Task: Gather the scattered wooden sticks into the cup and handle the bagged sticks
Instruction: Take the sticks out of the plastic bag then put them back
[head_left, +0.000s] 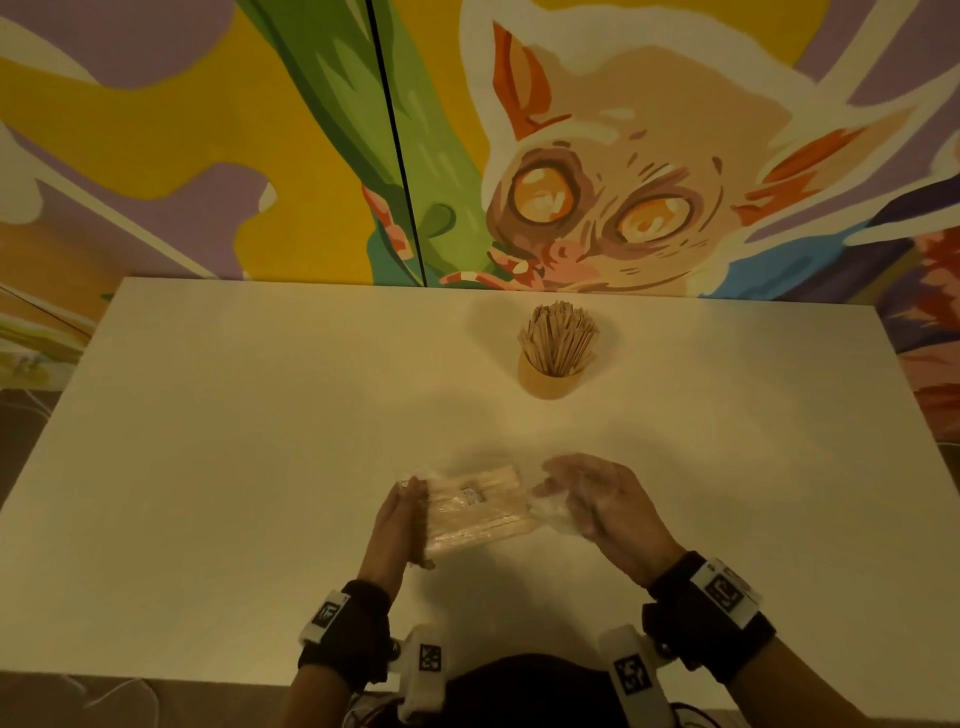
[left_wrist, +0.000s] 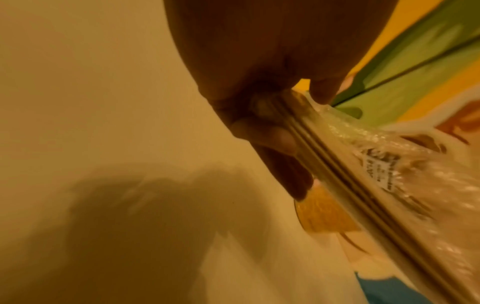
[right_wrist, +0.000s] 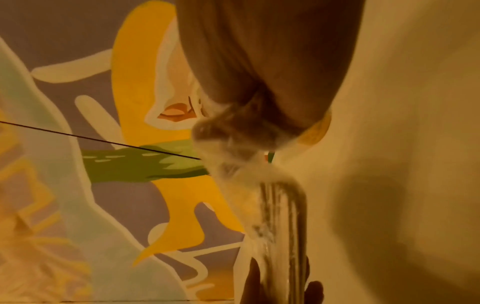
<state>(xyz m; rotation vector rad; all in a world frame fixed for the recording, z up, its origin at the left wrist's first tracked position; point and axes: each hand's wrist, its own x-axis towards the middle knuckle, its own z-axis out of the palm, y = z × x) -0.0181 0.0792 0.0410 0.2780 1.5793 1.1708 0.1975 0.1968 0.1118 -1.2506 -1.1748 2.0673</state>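
bagged sticks (head_left: 475, 512) lie left-right between hands | left hand (head_left: 397, 525) clamps left end | right hand (head_left: 597, 506) pinches bag's loose right end | cup (head_left: 549, 375) far, right hand nearer

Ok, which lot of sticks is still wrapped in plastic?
The flat bundle of sticks held between the left hand and right hand; the other sticks stand bare in the cup further back.
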